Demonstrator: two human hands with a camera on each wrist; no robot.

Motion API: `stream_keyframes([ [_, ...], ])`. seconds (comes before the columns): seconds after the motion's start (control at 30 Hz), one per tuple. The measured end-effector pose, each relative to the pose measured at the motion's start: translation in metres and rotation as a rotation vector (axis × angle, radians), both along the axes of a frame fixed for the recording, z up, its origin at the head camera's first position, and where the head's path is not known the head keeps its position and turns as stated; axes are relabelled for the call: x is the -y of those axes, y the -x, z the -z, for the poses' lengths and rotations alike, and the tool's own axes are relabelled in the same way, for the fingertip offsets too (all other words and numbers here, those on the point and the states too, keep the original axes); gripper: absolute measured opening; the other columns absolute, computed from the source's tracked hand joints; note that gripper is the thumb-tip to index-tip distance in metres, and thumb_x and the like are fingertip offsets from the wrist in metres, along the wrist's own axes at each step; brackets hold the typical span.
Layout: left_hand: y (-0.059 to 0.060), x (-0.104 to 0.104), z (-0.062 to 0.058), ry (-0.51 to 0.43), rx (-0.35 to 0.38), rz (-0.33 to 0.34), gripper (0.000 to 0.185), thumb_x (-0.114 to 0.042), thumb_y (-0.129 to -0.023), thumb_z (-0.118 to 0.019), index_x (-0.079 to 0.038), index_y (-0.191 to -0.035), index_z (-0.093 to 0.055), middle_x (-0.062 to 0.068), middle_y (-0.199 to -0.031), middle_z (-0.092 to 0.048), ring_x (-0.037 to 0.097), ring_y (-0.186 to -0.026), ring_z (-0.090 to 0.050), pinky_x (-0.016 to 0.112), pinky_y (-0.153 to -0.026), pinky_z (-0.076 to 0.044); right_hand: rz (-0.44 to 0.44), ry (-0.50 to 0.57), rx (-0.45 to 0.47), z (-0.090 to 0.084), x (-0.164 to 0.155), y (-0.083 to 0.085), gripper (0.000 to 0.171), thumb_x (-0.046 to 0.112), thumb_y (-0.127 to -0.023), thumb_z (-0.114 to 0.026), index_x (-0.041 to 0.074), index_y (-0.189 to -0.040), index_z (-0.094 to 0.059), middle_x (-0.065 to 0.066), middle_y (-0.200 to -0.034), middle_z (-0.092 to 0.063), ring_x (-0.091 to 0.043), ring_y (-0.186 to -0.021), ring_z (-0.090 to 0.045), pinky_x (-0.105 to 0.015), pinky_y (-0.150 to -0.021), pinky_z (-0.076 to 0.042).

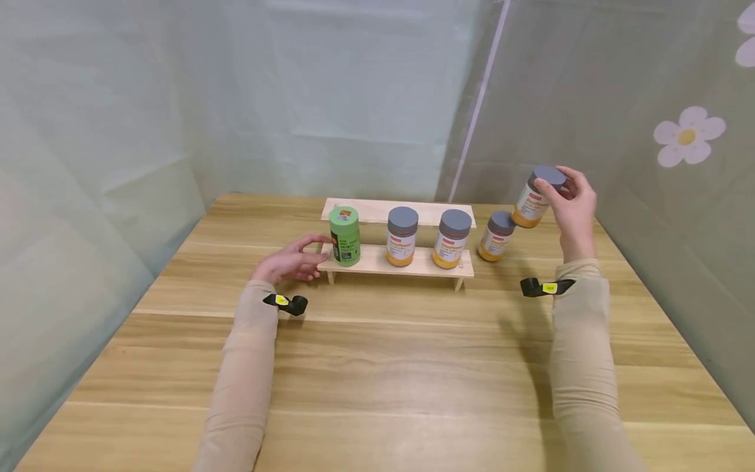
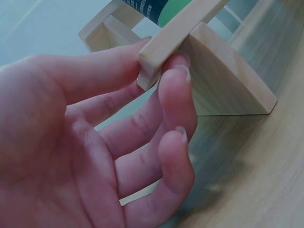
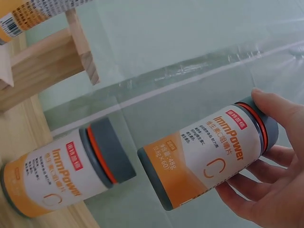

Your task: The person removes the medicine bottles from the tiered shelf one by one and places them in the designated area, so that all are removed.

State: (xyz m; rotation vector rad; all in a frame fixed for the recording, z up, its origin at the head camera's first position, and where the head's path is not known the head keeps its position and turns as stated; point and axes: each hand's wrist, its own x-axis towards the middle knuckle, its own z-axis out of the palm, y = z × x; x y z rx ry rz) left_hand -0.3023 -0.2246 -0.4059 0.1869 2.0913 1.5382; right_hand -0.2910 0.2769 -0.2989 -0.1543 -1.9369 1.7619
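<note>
At the wooden worktop (image 1: 377, 367), we see 2 hands at work: the left hand (image 1: 290, 261) pinches the end of the 2-tier wooden rack (image 1: 413, 263) beside a green jar (image 1: 345, 235), while the right hand (image 1: 573, 204) grips a grey-capped ImmPower bottle (image 1: 535, 198) aloft, tilted above another bottle (image 1: 497, 236).

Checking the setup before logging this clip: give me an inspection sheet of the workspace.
Surface: wooden table.
Job's things: two-step wooden rack; green can and two grey-lidded bottles on its lower step; another bottle on the table beside it.
Clutter: nothing seen.
Grippers: left hand grips the rack's end; right hand holds a raised bottle.
Cables: nothing seen.
Surroundings: pale sheeting, flower print.
</note>
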Motion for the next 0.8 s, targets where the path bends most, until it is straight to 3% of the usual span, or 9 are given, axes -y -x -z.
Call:
stream_keyframes([
  [0.4,-0.001,0.0,-0.001,0.011,-0.006,0.016,0.057,-0.028,-0.098,-0.057,-0.022,-0.148,-0.029,0.003,-0.103,-0.055,0.012,-0.077,-0.061,0.03,-0.075,-0.053,0.055,0.061,0.015,0.009,-0.018,-0.012,0.04,0.019,-0.08,-0.08,0.019,-0.116,-0.064,0.011,-0.103,-0.062,-0.005,-0.092,-0.053,-0.018,-0.084,-0.04],
  [0.8,0.003,0.001,0.001,0.011,-0.001,0.021,0.056,-0.029,-0.098,-0.057,-0.023,-0.147,-0.028,0.001,-0.095,-0.058,0.011,-0.075,-0.061,0.03,-0.073,-0.053,0.061,-0.027,0.064,0.034,-0.033,-0.011,0.045,0.025,-0.082,-0.078,0.022,-0.123,-0.061,0.012,-0.11,-0.06,-0.003,-0.095,-0.054,-0.019,-0.084,-0.04],
])
